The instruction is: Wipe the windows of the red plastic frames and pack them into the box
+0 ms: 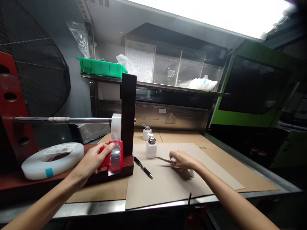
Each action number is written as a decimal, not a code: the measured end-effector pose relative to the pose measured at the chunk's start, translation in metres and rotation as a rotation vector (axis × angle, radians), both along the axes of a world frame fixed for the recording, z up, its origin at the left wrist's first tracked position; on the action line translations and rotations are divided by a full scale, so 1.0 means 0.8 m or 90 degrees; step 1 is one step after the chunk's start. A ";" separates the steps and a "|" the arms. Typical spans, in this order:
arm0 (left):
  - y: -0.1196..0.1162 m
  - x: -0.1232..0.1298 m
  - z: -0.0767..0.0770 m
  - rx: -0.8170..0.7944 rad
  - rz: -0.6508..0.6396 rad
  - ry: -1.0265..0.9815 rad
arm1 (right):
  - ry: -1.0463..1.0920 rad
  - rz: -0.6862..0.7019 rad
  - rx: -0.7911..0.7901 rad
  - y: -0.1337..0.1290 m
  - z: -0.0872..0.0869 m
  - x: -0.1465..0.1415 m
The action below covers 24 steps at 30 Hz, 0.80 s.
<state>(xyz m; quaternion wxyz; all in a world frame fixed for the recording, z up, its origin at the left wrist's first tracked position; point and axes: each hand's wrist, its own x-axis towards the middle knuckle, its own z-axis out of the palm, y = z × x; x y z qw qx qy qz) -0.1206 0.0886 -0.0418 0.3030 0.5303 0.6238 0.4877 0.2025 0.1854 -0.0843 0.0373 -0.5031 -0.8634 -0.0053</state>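
Note:
My left hand (99, 156) is closed around a red tape dispenser (122, 156), thumb on top, in front of the black upright post. Clear tape shows in the dispenser, close under a white roll (116, 126) on the metal rod. Over the cardboard sheet, my right hand (182, 159) is closed on a thin pointed metal tool (164, 159); its exact kind is unclear. Something white, perhaps a cloth, also shows at these fingers. The tool's tip points left, near the base of a white pump bottle (151, 150). A black pen (143, 167) lies between both hands.
A large film roll (52, 161) lies on the red stand at left, below the metal rod (79, 120). A second white bottle (146, 133) stands behind the first. Overhead runs a shelf with a green bin (102, 67). The bench has a metal front edge (100, 207).

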 end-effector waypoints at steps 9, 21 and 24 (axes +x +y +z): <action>-0.001 -0.003 -0.010 -0.004 0.003 -0.059 | 0.220 0.173 0.323 -0.046 0.082 -0.100; -0.005 0.000 -0.003 -0.019 0.009 -0.107 | 0.002 0.225 0.453 -0.047 0.092 -0.163; -0.007 0.002 -0.002 -0.012 0.015 -0.100 | -0.013 0.230 0.447 -0.047 0.093 -0.164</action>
